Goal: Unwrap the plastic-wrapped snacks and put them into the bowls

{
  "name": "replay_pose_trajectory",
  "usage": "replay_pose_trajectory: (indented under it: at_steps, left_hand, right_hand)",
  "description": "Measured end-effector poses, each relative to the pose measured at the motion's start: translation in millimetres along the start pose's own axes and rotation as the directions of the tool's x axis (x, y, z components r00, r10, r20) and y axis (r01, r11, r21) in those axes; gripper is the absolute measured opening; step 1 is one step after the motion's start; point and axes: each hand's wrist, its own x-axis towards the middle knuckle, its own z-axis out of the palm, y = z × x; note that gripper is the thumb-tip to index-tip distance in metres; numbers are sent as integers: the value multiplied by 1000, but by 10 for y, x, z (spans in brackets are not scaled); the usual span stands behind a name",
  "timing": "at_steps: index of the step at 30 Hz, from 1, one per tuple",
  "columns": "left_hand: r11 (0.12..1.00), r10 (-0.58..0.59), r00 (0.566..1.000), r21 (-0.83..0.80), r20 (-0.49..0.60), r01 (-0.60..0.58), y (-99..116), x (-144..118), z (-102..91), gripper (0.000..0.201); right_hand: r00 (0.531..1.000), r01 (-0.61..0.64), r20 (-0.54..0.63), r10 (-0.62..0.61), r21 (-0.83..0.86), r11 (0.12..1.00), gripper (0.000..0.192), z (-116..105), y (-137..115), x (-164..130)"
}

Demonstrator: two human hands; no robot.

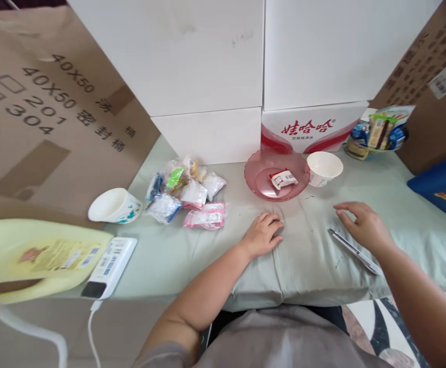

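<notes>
My left hand (263, 235) rests palm down on the pale green cloth (299, 271), fingers loosely bent and thumb apart, holding nothing. Just beyond it stands a pink see-through plate (259, 186) with a small red and white wrapped snack (284, 179) in it. My right hand (364, 227) is open and empty, its fingers pointing left. Below that hand lies a slim silver tool (353, 251), its exact kind unclear. A white paper cup (324, 167) stands upright beside the plate, touching or nearly touching its rim.
Left of the plate lies a pile of wrapped snacks (192, 191). A tipped paper cup (117, 205), a yellow jug (42, 258) and a white power strip (111, 266) lie farther left. White boxes (207, 135) line the back. More packets (379, 133) and a blue container (443, 181) are at right.
</notes>
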Motion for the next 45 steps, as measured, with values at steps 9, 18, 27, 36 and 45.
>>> replay_pose_trajectory:
  at_steps: [9,18,27,36,45]
  left_hand:
    - [833,-323,831,281,-453,477,-74,-445,-755,40]
    - [695,-419,685,275,-596,665,-429,-729,-609,11]
    - [910,-328,768,35,-550,413,70,-552,-280,8]
    - [910,-389,736,-108,-554,400,240,-491,-161,32]
    - [933,-292,734,-14,-613,359,87,-691,-364,24]
  right_hand:
    - [997,79,30,-76,-104,991,45,134,252,-942]
    - [996,62,69,-55,-108,992,35,189,-17,-851]
    - [996,40,79,-40,2,999,32,223,-245,-813]
    - [954,190,158,-256,342,920,31,327,-1267,-620]
    - [873,298,355,-334,154,942,29,445,-1584,-331]
